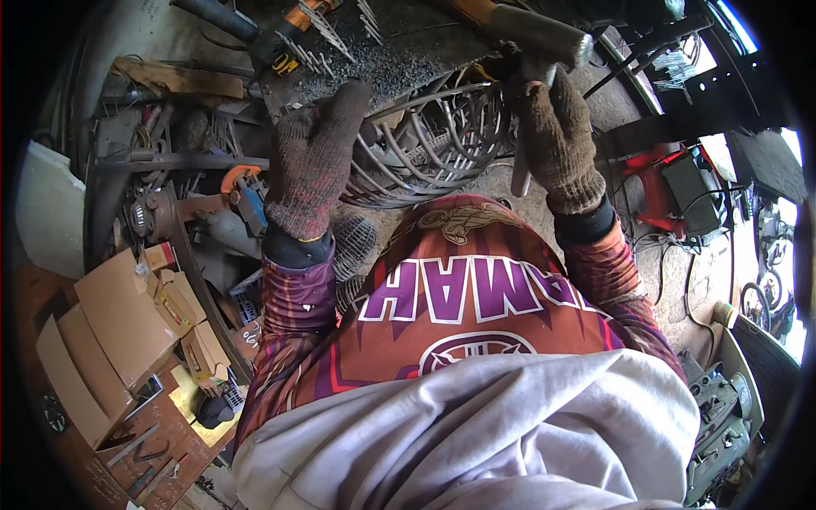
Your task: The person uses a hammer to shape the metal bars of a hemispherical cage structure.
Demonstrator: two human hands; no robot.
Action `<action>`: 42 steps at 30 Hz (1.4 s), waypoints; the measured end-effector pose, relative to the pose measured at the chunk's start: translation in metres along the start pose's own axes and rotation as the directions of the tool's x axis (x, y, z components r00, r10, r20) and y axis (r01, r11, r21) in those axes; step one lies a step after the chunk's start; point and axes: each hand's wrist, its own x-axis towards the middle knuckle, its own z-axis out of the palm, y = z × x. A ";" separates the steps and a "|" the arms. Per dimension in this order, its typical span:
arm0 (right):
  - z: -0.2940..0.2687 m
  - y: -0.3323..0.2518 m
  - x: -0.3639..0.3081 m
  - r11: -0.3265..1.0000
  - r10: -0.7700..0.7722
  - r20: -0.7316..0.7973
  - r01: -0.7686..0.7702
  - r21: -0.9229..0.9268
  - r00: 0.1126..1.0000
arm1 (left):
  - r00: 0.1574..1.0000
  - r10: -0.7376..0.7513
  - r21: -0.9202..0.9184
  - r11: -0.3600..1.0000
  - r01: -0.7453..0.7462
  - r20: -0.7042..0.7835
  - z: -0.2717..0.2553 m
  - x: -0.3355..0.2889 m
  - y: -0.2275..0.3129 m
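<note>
A rounded, open frame of curved grey metal rods point(429, 140) lay at 12 o'clock, between the person's two gloved hands. The left hand point(313, 166), in a worn grey-brown knitted glove with reddish patches, was at 10 to 11 o'clock, beside the frame's left edge; its fingers lay together and pointed upward, and whether they pinched a rod could not be told. The right hand point(561, 144), in a brown knitted glove, was near 2 o'clock, beside the frame's right side. Its fingers were drawn close together next to a straight pale grey metal shaft point(521, 170), though whether they closed around it could not be told.

Above the right hand, toward 1 o'clock, lay a thick grey metal cylinder point(557, 38). Beyond the frame stretched a dark, grit-strewn work surface point(395, 64), with several thin pale rods point(327, 34) lying at 11 o'clock. A blue power tool with an orange guard point(246, 200) sat between 9 and 10 o'clock, and an opened brown cardboard box point(127, 319) between 8 and 9. A red and dark-grey machine point(688, 195) stood between 2 and 3 o'clock.
</note>
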 end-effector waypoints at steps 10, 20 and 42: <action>-0.028 0.032 -0.012 0.919 0.382 -0.047 -0.374 0.122 0.923 | 0.984 -0.157 -0.793 0.608 0.031 -0.082 -0.003 0.002 -0.066; -0.027 0.041 -0.008 0.995 0.099 -0.123 -0.095 0.035 0.987 | 0.942 0.071 -0.944 0.054 0.324 0.328 0.008 0.021 -0.101; -0.041 0.052 0.009 0.829 0.465 0.077 -0.464 0.311 0.882 | 0.973 0.221 0.025 0.975 -0.223 0.066 0.018 0.036 -0.081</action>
